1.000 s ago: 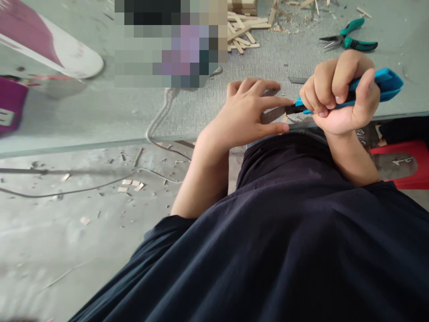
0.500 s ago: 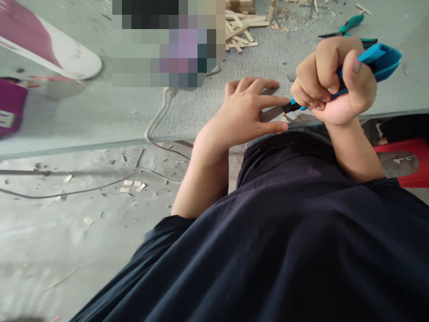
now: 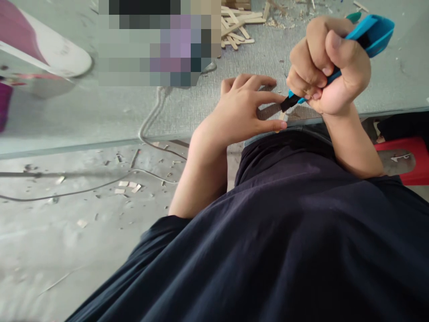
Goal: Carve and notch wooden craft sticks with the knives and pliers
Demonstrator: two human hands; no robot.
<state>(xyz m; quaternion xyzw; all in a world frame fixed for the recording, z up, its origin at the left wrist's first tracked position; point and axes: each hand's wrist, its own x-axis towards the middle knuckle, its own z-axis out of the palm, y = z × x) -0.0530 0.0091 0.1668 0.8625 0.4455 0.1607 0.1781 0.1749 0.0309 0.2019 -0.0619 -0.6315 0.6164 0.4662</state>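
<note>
Grey textured tabletop (image 3: 395, 78), right hand (image 3: 330, 67) clenched around blue-and-black utility knife (image 3: 384, 32), tilted steeper than before, left hand (image 3: 236, 108) splayed.

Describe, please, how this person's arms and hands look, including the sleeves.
The left hand and right hand are bare, with no gloves, rings, watch or bracelets visible. The forearms are uncovered too. The sleeves are short, dark navy and plain, matching the loose shirt.

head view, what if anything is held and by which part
The right hand grips the blue cutter by its handle. The left hand, spread, is at a wooden piece; whether it pins it cannot be told.
</note>
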